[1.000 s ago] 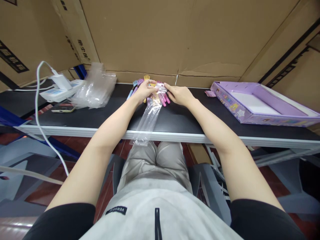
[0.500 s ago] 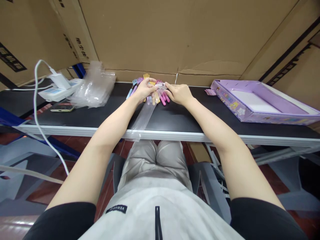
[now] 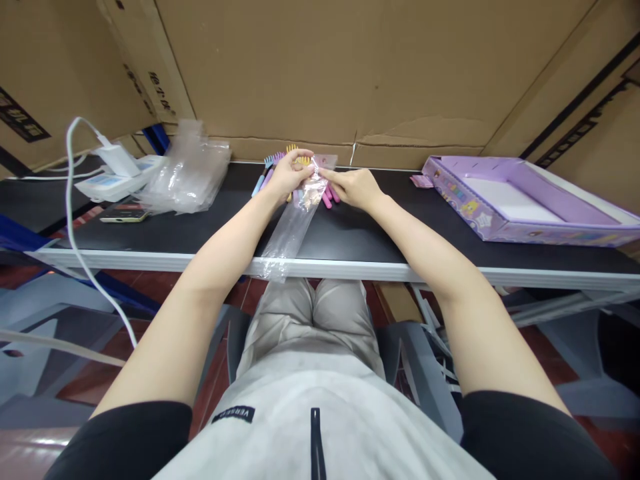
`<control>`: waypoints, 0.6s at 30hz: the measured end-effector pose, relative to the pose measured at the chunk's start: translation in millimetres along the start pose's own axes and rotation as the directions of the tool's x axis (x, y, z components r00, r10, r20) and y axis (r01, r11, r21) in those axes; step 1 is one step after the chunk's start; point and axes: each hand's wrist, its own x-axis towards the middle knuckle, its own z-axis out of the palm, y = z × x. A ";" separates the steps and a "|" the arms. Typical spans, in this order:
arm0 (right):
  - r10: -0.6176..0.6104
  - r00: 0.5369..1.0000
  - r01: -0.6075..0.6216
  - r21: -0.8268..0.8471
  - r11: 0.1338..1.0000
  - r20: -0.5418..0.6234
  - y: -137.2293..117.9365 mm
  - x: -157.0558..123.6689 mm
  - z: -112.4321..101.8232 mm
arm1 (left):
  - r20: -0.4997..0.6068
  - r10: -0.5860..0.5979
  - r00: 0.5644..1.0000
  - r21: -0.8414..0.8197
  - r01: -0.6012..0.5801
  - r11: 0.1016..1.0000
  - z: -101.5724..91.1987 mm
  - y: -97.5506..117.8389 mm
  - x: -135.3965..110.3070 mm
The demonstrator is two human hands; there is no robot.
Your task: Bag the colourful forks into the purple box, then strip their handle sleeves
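A long clear plastic bag (image 3: pixel 291 230) slants across the black table, its lower end hanging over the front edge. My left hand (image 3: pixel 291 175) pinches the bag's upper part between thumb and fingers. From the other side, my right hand (image 3: pixel 356 187) grips the same part, fingertips close to the left thumb. Behind and beneath the hands lie several colourful pens with hand-shaped tops (image 3: pixel 273 160), in blue, purple, yellow and pink. Pink pen ends (image 3: pixel 327 198) show beside the bag; the rest is covered by hands and plastic.
A stack of clear plastic bags (image 3: pixel 187 173) lies at left, beside a phone (image 3: pixel 124 213) and a white power strip (image 3: pixel 123 177) with a cable. A purple open box (image 3: pixel 480 207) stands at right, a small pink packet (image 3: pixel 421 181) near it. Cardboard walls the back.
The bag's upper end has been spread flatter and now shows above the fingers, covering more of the pens. Both hands stay nearly in place.
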 end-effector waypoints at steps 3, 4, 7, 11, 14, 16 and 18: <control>0.057 0.998 -0.057 -0.004 0.998 -0.028 0.6 0.3 -1.1 | 0.000 -0.012 1.000 0.005 0.012 1.000 1.7 -0.6 0.4; 0.078 0.996 -0.078 -0.004 0.997 -0.035 0.9 0.0 -2.4 | 0.004 -0.006 1.000 0.014 0.005 1.000 2.0 -1.2 0.8; 0.146 0.988 -0.146 -0.007 0.989 -0.048 3.7 -1.7 -6.5 | 0.050 0.059 0.997 0.062 -0.062 0.996 3.2 -3.3 0.5; 0.246 0.967 -0.248 -0.019 0.969 -0.072 12.8 -4.2 -8.6 | 0.173 0.166 0.971 0.132 -0.189 0.973 6.3 -7.0 -4.3; 0.304 0.947 -0.307 -0.010 0.952 -0.106 21.6 -5.3 -8.3 | 0.276 0.225 0.934 0.194 -0.284 0.939 7.3 -11.4 -4.6; 0.349 0.931 -0.351 0.002 0.936 -0.105 26.3 -5.6 -8.8 | 0.357 0.265 0.896 0.269 -0.370 0.889 6.0 -14.3 -1.8; 0.405 0.910 -0.405 0.016 0.914 -0.087 29.4 -5.6 -10.5 | 0.417 0.285 0.863 0.327 -0.435 0.839 3.9 -15.7 0.7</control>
